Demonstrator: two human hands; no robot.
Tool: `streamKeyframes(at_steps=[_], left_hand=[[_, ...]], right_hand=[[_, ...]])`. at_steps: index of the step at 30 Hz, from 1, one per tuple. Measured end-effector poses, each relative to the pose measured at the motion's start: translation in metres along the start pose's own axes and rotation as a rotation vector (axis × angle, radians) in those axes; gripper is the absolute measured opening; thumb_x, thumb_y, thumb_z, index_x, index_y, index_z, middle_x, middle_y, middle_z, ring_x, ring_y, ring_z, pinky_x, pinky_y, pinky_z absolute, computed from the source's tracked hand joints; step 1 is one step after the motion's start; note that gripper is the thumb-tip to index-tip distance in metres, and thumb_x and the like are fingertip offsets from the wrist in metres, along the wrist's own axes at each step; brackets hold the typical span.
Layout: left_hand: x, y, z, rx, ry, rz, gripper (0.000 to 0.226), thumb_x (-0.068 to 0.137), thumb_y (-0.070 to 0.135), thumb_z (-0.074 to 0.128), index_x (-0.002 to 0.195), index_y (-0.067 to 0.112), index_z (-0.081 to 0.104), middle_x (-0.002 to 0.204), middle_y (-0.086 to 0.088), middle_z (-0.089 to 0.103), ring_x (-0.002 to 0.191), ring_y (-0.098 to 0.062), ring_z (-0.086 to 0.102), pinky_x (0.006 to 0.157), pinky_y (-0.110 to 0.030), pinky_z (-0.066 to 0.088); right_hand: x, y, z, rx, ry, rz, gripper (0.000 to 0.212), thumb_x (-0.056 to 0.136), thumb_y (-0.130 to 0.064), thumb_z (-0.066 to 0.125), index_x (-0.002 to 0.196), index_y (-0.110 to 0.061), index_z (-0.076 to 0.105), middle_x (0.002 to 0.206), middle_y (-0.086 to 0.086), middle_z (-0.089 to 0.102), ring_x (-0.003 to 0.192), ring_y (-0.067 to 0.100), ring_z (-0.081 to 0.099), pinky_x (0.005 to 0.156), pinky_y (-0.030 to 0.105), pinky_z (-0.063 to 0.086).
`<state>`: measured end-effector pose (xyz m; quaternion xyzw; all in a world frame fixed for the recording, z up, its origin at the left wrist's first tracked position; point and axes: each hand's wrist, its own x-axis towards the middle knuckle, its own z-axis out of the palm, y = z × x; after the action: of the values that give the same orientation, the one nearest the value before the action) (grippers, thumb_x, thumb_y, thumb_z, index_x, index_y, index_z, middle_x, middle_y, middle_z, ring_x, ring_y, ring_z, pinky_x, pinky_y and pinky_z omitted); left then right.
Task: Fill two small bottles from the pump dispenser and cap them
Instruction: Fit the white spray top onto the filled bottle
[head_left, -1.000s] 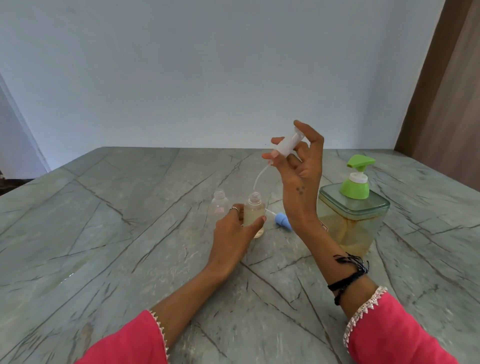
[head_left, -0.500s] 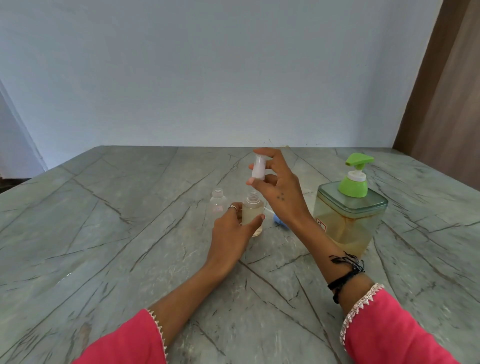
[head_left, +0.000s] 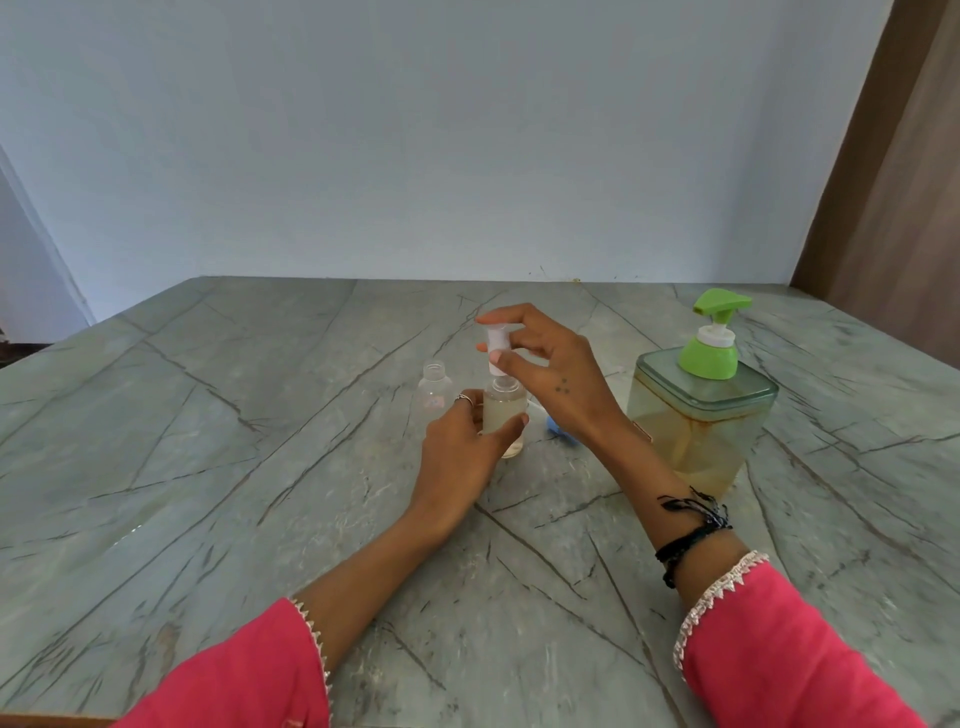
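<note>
Head view:
Left hand (head_left: 457, 452): fingers curled round the filled bottle (head_left: 503, 415), upright on the table (head_left: 208, 467).
Right hand (head_left: 550, 374): pinches a white spray cap (head_left: 496, 349) just above that bottle's neck.
Empty bottle (head_left: 435, 392): just left, uncapped.
Pump dispenser (head_left: 701, 410): right.

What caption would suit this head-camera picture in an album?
Left hand steadies a filled small bottle while the right hand lowers a white spray cap onto it.
</note>
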<state>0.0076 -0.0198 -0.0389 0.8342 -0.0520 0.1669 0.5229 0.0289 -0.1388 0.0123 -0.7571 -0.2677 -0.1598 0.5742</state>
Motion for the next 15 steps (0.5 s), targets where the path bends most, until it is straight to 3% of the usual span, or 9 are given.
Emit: streamKeyframes(at_steps=[4,8,12,15], left_hand=[[-0.0005,0.0017,-0.0003,-0.002,-0.006,-0.003,0.031,0.084,0.039,0.064,0.109,0.022,0.056,0.102,0.008,0.066,0.090,-0.005,0.063,0.074,-0.015,0.048],[-0.0013,0.0026,-0.0011,0.004,0.000,0.005,0.029,0.084,0.038,0.064,0.107,0.023,0.057,0.099,0.008,0.067,0.087,-0.004,0.063,0.072,-0.014,0.048],[-0.0010,0.0028,-0.0007,0.021,0.000,0.009,0.025,0.084,0.038,0.064,0.103,0.024,0.056,0.096,0.007,0.066,0.086,-0.007,0.063,0.071,-0.016,0.048],[-0.0019,0.0050,-0.0012,0.047,0.009,0.025,0.033,0.085,0.038,0.063,0.111,0.020,0.056,0.094,0.011,0.062,0.081,-0.002,0.059,0.066,-0.009,0.044]], right_hand=[[0.0010,-0.0028,-0.0051,-0.070,0.013,0.000,0.027,0.090,-0.007,0.061,0.105,-0.029,0.064,0.108,-0.006,0.069,0.101,-0.008,0.059,0.080,-0.001,0.039],[0.0024,-0.0043,-0.0047,-0.061,0.027,0.047,0.028,0.087,-0.006,0.064,0.105,-0.029,0.062,0.099,-0.001,0.071,0.095,0.002,0.064,0.072,0.002,0.044],[0.0039,-0.0042,-0.0049,-0.105,0.079,0.077,0.041,0.081,-0.014,0.074,0.109,-0.026,0.048,0.079,-0.006,0.066,0.074,-0.007,0.061,0.064,0.003,0.043],[0.0036,-0.0020,-0.0015,-0.178,0.101,0.094,0.052,0.075,-0.022,0.080,0.108,-0.026,0.039,0.075,-0.005,0.057,0.072,0.004,0.056,0.062,0.008,0.041]])
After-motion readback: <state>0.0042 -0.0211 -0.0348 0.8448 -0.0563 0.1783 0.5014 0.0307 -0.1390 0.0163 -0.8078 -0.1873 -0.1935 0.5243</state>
